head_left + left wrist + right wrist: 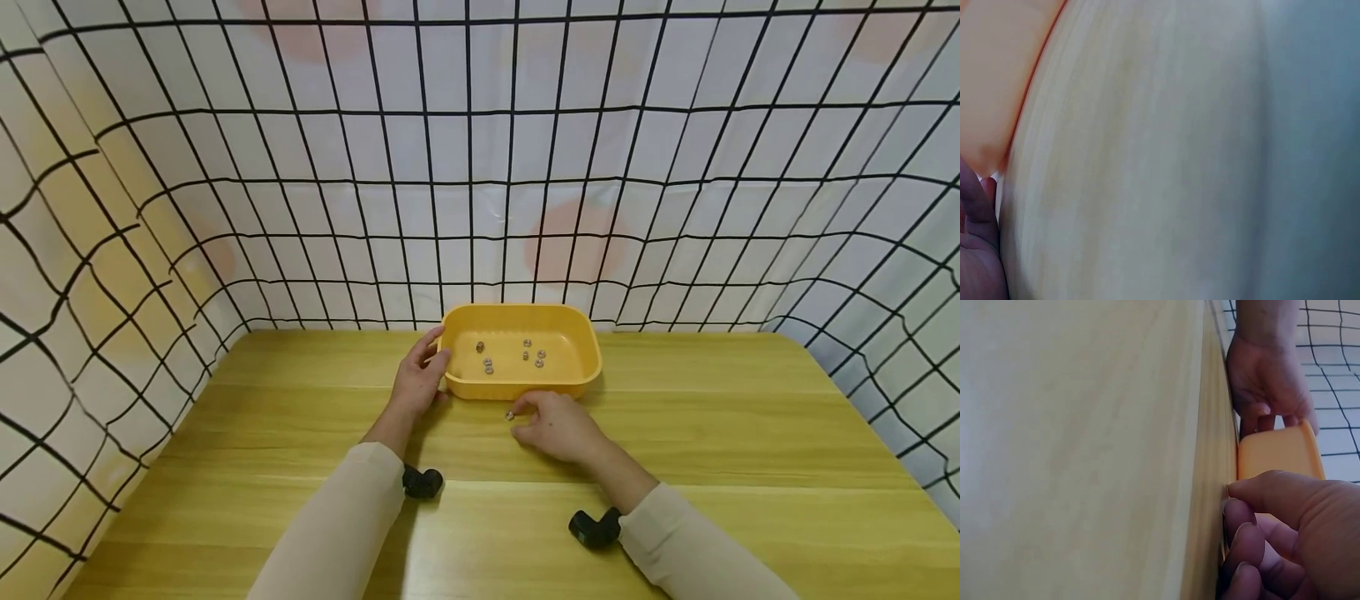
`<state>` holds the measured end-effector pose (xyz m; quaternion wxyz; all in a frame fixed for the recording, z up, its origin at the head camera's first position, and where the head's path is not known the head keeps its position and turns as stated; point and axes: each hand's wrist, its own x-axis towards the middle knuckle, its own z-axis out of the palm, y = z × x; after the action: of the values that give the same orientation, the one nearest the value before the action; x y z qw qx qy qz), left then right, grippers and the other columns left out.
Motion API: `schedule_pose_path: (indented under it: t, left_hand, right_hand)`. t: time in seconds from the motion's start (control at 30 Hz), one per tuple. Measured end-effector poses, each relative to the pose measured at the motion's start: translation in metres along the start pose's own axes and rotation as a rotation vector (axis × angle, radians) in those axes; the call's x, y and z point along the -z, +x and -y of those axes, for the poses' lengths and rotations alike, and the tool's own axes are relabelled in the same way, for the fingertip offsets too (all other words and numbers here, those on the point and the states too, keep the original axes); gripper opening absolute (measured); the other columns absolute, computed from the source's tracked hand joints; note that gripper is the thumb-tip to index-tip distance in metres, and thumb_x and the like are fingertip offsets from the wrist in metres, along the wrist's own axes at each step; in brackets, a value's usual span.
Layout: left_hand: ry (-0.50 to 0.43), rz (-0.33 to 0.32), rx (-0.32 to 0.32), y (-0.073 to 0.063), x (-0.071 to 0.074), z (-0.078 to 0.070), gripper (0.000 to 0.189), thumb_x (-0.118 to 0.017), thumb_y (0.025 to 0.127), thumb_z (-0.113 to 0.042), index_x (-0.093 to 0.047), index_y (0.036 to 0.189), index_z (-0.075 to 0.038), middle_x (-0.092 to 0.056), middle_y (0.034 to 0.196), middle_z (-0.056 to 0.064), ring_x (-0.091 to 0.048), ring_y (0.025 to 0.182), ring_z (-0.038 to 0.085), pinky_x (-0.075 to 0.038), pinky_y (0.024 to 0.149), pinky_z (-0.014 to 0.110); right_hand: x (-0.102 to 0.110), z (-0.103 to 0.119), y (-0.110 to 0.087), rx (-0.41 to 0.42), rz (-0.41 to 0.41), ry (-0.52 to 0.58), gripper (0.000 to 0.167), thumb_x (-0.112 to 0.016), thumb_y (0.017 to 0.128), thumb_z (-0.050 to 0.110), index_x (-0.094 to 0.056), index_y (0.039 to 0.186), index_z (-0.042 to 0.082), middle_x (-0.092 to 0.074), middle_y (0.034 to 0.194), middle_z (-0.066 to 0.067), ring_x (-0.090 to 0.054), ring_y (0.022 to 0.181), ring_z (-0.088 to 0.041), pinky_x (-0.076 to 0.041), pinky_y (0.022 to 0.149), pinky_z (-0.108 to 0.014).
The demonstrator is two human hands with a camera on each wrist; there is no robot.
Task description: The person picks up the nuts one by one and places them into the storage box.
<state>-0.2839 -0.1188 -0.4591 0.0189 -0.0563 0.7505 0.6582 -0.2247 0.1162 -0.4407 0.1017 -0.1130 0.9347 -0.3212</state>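
Observation:
A yellow plastic tray (517, 389) stands on the wooden table. Several small metal nuts, one of them this nut (527, 342), lie scattered on its floor. My left hand (416, 379) grips the tray's left end, thumb at the rim and fingers along the outside. In front of the tray's near wall lies another small nut (510, 415), at the fingertips of my right hand (555, 425). Thumb and index finger are bent towards it with a gap between them. In the right wrist view the right fingers (1250, 540) are close to the tabletop; the nut cannot be made out there.
The wooden table (712, 433) reaches out on both sides of the tray. Black netting (468, 175) over pale cloth walls in the back and sides, close behind the tray. A black wrist camera sits at each cuff, such as the right camera (594, 529).

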Motion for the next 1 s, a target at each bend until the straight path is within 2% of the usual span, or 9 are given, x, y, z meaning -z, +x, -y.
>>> schedule_pose_path:
  t: [0.33,0.5,0.77,1.0]
  left_hand:
    - [0.0,-0.005,-0.005,0.001,-0.001,0.001,0.047,-0.057,0.103,-0.034,-0.05,0.148,-0.042,-0.046,0.156,0.008,-0.058,0.122,0.03,-0.052,0.051,0.023]
    - [0.004,-0.009,-0.005,0.001,-0.001,0.001,0.046,-0.057,0.103,-0.034,-0.05,0.148,-0.042,-0.046,0.155,0.008,-0.058,0.123,0.029,-0.052,0.051,0.023]
    - [0.001,-0.002,0.003,0.0,0.0,0.0,0.047,-0.057,0.103,-0.034,-0.049,0.149,-0.042,-0.043,0.158,0.009,-0.055,0.128,0.03,-0.052,0.052,0.024]
    - [0.005,-0.011,0.01,0.0,0.0,-0.001,0.046,-0.057,0.102,-0.035,-0.051,0.147,-0.043,-0.044,0.157,0.008,-0.056,0.127,0.03,-0.052,0.051,0.023]
  right_hand:
    - [-0.004,0.008,0.006,0.037,0.004,-0.071,0.012,-0.077,0.09,0.032,-0.073,0.097,0.023,-0.058,0.065,0.005,-0.051,0.058,-0.011,-0.04,0.056,-0.027]
    - [-0.006,0.011,0.008,0.059,0.002,-0.087,0.009,-0.076,0.091,0.03,-0.072,0.094,0.023,-0.057,0.065,0.005,-0.05,0.059,-0.011,-0.039,0.057,-0.026]
    - [-0.005,0.011,0.01,0.08,-0.003,-0.082,0.006,-0.076,0.09,0.024,-0.072,0.087,0.021,-0.061,0.071,0.007,-0.055,0.066,-0.009,-0.046,0.064,-0.027]
    - [0.011,0.006,0.004,0.082,0.009,-0.006,0.007,-0.077,0.088,0.024,-0.072,0.086,0.02,-0.061,0.069,0.005,-0.055,0.065,-0.011,-0.047,0.063,-0.026]
